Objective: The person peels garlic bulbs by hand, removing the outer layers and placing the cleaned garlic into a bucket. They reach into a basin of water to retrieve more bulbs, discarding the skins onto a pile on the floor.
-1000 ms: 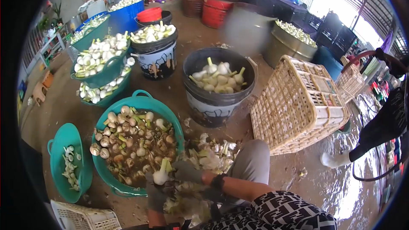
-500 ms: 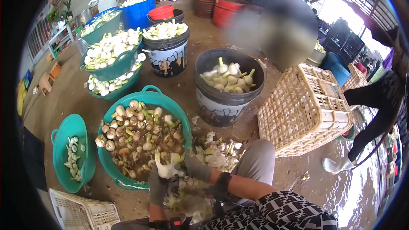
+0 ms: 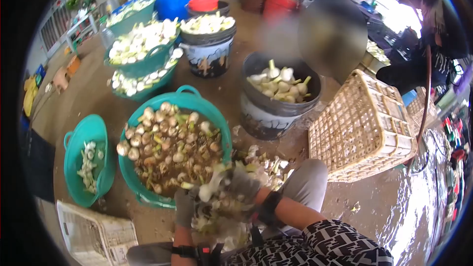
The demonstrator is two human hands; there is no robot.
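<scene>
Both my hands wear grey gloves at the lower middle of the head view. A garlic bulb [image 3: 206,192] with its stem pointing left sits between them. My left hand [image 3: 185,208] is closed round the bulb's lower left side. My right hand [image 3: 242,185] is at its upper right, blurred, with loose peel around its fingers; what they hold is unclear. Just beyond is a round green tub [image 3: 227,140] of brown water and unpeeled garlic. Peel [image 3: 261,167] lies in a heap on the ground to the right of the tub.
A smaller green tub [image 3: 71,167] with a few white bulbs stands left. Ahead is a black bucket [image 3: 268,113] of garlic; right of it, a woven plastic crate [image 3: 354,128]. Filled green tubs [image 3: 143,64] are stacked further back. Another person [image 3: 433,44] stands at the right edge.
The bulb has turned, its stem now pointing left instead of up, and my right hand has shifted slightly right. The view has shifted. The other person at the right has moved farther back.
</scene>
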